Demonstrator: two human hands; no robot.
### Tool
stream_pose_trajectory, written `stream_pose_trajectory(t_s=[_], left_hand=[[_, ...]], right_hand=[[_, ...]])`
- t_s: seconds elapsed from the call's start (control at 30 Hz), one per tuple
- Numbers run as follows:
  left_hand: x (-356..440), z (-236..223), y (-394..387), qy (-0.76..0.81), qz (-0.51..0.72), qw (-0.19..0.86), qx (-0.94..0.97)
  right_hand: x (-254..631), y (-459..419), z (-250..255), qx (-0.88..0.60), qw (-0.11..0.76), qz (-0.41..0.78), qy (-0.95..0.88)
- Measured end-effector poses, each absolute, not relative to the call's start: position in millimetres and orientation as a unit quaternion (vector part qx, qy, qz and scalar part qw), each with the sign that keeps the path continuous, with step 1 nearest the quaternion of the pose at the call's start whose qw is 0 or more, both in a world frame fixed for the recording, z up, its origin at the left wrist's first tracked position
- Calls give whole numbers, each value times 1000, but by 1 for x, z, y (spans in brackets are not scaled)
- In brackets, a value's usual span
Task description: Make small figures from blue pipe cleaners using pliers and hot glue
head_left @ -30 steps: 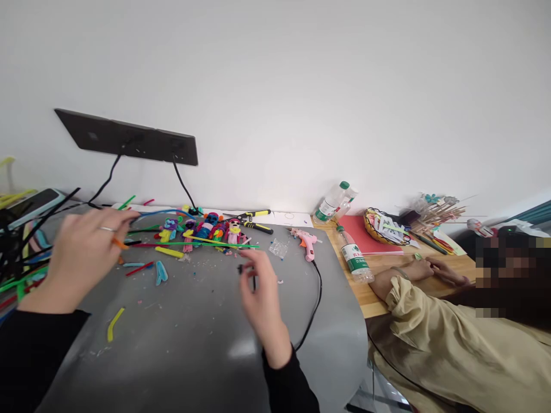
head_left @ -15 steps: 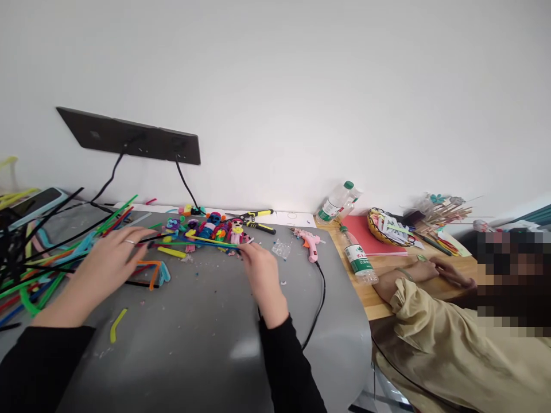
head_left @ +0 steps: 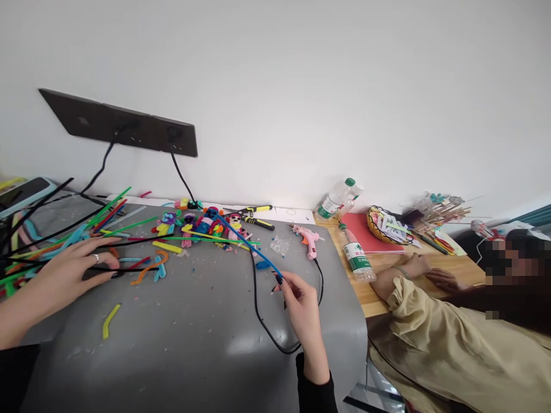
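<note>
At a gray-topped table (head_left: 181, 358), a person's right hand (head_left: 301, 304) pinches one end of a blue pipe cleaner (head_left: 262, 257) between thumb and fingertips, its length slanting up and left toward a row of small fuzzy figures (head_left: 210, 222). Whether the far end touches them cannot be told. The left hand (head_left: 81, 269) lies with fingers bent at the edge of a tangled heap of colored stems (head_left: 80, 236); a black stem (head_left: 142, 241) pokes out past its fingers, but whether that hand grips any strand is unclear.

A light pinch near the tip seems best for the blue strand, since a hard squeeze could kink it; drawing it toward the body, rather than sweeping sideways, would spare the figures a knock. The left hand could help by pinning the heap so no other strands trail along.

Just beyond the right hand, a black cord (head_left: 255, 298) loops to a pink glue gun (head_left: 310, 244), whose nozzle deserves a wide berth in case it is hot. Farther right, a green-capped water bottle (head_left: 358, 258) is near a co-worker's khaki sleeve (head_left: 408, 312).
</note>
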State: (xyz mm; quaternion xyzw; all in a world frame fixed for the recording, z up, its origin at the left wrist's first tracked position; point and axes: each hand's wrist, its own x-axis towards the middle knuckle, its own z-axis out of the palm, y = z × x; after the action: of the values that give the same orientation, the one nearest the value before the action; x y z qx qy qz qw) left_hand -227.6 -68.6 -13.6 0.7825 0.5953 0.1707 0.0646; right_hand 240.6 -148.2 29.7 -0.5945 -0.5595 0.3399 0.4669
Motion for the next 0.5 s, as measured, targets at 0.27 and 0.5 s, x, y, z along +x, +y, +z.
stream_pose_trajectory(t_s=[0.27, 0.5], left_hand=[[-202, 28, -47, 688, 194, -40, 698], [-79, 63, -86, 652, 455, 156, 586]], right_hand=[[239, -151, 25, -596, 461, 376, -539], [221, -159, 30, -573, 453, 474, -492]])
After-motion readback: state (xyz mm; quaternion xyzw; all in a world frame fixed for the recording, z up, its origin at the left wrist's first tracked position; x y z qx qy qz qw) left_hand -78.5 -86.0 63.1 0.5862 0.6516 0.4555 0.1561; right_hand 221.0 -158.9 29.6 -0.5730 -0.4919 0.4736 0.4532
